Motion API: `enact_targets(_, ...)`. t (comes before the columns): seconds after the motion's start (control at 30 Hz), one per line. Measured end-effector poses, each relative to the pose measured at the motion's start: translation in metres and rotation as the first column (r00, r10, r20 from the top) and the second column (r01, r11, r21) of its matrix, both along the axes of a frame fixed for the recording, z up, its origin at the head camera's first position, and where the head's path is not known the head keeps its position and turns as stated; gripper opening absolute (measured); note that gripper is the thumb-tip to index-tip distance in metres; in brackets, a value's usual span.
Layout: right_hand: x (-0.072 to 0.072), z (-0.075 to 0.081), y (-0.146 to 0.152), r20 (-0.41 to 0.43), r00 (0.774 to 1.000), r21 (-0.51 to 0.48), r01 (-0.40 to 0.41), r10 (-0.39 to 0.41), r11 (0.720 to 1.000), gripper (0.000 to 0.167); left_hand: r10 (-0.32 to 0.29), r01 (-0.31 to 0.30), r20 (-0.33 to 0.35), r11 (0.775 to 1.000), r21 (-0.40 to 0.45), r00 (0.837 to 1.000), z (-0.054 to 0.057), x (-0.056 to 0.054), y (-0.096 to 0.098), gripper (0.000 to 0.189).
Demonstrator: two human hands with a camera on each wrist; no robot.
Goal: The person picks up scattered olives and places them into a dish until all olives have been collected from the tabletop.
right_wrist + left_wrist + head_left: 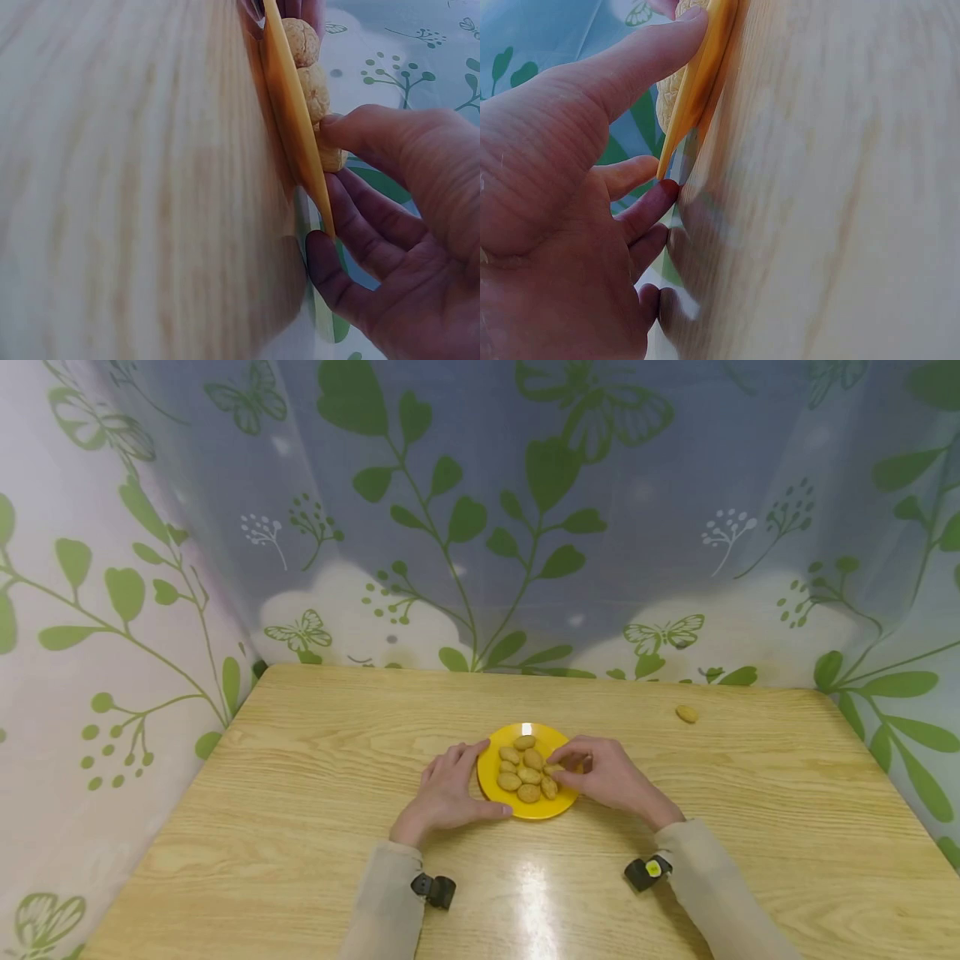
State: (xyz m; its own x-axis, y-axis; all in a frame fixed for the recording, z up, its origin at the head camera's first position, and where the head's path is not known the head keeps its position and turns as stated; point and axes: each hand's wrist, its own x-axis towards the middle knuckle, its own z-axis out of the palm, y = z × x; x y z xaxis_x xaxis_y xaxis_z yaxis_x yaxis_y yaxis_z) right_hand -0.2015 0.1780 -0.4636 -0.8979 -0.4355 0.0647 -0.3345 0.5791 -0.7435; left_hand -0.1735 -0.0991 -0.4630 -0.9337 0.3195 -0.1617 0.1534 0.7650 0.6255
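A round yellow plate (491, 781) on the table bears several tan, wrinkled walnuts (529, 775). My left hand (447, 793) is at the plate's left side, thumb and forefinger spread along the rim. In the left wrist view the thumb (664, 45) lies on the plate's edge, and other fingertips reach the tabletop. From the right, my right hand (611, 777) pinches a walnut (553, 770) between thumb and fingers, low at the plate's right side. The right wrist view shows this walnut (332, 159) partly hidden by the thumb, beside other walnuts.
A single walnut (686, 714) lies apart on the wooden table (300, 760), towards the back right. Behind the table hangs a curtain (480, 568) with leaves and butterflies, and similar cloth flanks both sides. Each wrist wears a small black camera (435, 891).
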Motion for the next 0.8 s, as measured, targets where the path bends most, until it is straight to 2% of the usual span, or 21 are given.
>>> enact_targets(0.27,0.001,0.004,0.003,-0.010,1.000,0.022,-0.011,0.011,1.000,0.015,-0.004,0.004,0.002,1.000,0.004,1.000,0.001,0.000,0.001,0.103)
enact_targets(0.53,0.001,0.009,0.014,-0.032,0.999,-0.024,0.018,-0.018,1.000,0.017,-0.007,0.007,-0.001,1.000,0.003,1.000,0.000,0.000,0.001,0.104)
enact_targets(0.8,-0.001,0.013,0.028,-0.067,0.996,-0.017,0.062,-0.063,0.998,0.020,-0.002,0.002,0.000,1.000,-0.004,1.000,0.001,0.000,0.000,0.104)
